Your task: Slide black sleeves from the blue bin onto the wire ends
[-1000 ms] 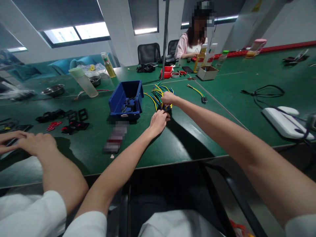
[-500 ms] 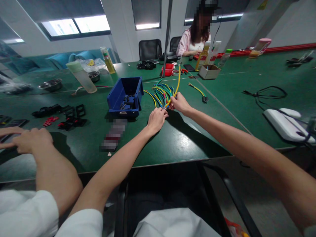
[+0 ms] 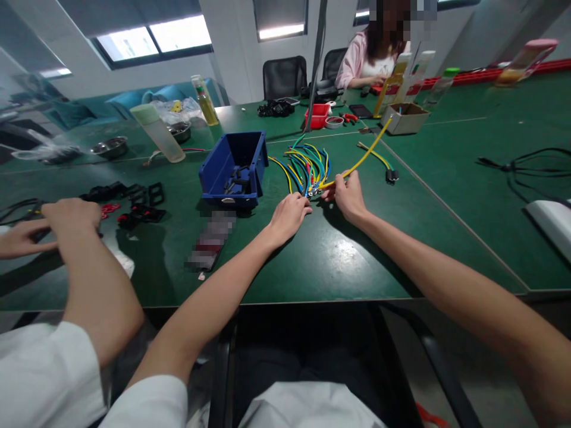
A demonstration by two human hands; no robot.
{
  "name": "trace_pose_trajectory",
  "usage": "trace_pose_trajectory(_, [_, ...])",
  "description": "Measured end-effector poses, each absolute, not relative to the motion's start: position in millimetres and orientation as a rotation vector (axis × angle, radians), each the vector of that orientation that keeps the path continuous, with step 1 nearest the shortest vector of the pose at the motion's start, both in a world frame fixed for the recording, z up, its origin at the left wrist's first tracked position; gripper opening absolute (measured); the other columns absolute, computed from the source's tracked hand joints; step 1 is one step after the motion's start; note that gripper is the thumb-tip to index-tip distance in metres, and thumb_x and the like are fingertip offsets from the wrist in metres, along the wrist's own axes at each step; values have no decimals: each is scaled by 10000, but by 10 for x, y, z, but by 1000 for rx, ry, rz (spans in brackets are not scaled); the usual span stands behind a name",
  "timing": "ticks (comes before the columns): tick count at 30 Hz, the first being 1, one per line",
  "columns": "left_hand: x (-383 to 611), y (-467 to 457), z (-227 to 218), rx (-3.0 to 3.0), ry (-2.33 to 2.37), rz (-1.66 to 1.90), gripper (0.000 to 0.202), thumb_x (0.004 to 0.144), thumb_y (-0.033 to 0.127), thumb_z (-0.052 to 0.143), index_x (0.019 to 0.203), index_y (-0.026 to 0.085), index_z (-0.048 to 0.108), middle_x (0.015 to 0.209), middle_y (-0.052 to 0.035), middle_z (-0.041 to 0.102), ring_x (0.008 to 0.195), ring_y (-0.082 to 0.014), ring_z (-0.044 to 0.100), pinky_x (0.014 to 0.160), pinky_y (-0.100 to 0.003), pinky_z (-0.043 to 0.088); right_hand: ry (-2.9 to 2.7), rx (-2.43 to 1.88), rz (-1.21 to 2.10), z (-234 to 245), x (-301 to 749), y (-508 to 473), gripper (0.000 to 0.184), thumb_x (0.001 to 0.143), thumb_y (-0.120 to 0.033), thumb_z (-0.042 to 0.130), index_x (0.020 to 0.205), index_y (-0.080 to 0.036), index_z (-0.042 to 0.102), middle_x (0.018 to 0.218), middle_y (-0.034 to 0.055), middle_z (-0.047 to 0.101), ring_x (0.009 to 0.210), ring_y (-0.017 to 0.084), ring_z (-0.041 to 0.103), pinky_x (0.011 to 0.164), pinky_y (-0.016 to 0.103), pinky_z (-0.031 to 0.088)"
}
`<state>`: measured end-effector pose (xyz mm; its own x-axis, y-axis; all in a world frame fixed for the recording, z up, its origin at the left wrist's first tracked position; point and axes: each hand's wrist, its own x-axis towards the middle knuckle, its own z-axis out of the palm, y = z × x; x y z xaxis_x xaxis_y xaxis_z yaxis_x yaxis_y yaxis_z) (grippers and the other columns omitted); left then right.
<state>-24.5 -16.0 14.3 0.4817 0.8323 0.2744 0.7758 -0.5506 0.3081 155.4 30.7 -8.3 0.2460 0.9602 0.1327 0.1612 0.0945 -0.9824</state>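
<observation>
Yellow wire point(image 3: 366, 156): long, thin, bowed, near end pinched in right hand point(image 3: 350, 196). Wire bundle point(image 3: 307, 166): yellow, green, blue, fanned on desk point(image 3: 321, 255); left hand point(image 3: 288, 217) curled at its ends, grip unclear.

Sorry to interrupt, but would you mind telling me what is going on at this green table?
The person's right hand pinches a long yellow insulated wire, lifted clear of the fanned bundle of blue, green and yellow wires lying on the green table. Their left hand rests at the bundle's near ends. A blue plastic bin holding dark parts stands just left of the bundle. At the far left, a co-worker's hand lies next to black plastic pieces.
</observation>
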Motion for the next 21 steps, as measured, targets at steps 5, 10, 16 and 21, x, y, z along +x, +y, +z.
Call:
trace_pose_trajectory(5, [-260,-154,141,2590,1407,576,196,932,268,537,972,169,701,999,-85,647,958,-200,610,887,-300,473,-1174,-1364,852,-29,1581,220,286,927,-479,412,1076,-249,327,690,4,631,585,188,677,538,312,554])
trace_pose_trajectory(10, [-282,-130,136,2515,1450,648,140,901,265,590,927,195,709,978,-59,670,929,-199,625,821,-294,488,-1128,-1343,859,-47,1616,147,289,890,-432,485,1031,-243,317,673,-18,616,530,168,645,478,276,522])
trace_pose_trajectory(16, [-301,-120,151,2435,1553,682,118,889,259,614,944,217,710,979,-39,682,938,-188,629,812,-282,474,-1148,-1285,844,-94,1608,148,370,820,-425,589,978,-253,302,667,-32,608,493,162,626,413,254,479])
trace_pose_trajectory(21, [-306,-126,152,2390,1621,718,112,889,272,615,936,223,704,988,-40,680,923,-188,635,778,-285,466,-1213,-1254,826,-92,1607,143,459,753,-420,671,962,-256,297,675,-41,602,501,163,628,375,233,433])
